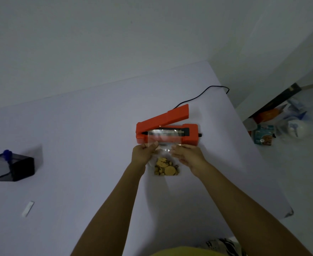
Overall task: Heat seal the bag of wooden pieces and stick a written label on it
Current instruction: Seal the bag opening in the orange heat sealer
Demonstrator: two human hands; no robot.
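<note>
An orange heat sealer [190, 134] stands on the white table with its lid arm [165, 117] raised. A clear plastic bag [164, 139] lies with its open top edge across the sealer's black sealing strip. Several round wooden pieces [165, 168] sit bunched at the bag's near end on the table. My left hand [142, 153] pinches the bag's left side just in front of the sealer. My right hand [187, 154] pinches its right side. A white label strip [27, 208] lies far left on the table.
A black mesh pen holder [9, 168] with a blue-topped pen [7, 154] stands at the left. The sealer's black cord [203, 93] runs back toward the table's far right edge. Packages and clutter [277, 126] lie on the floor to the right.
</note>
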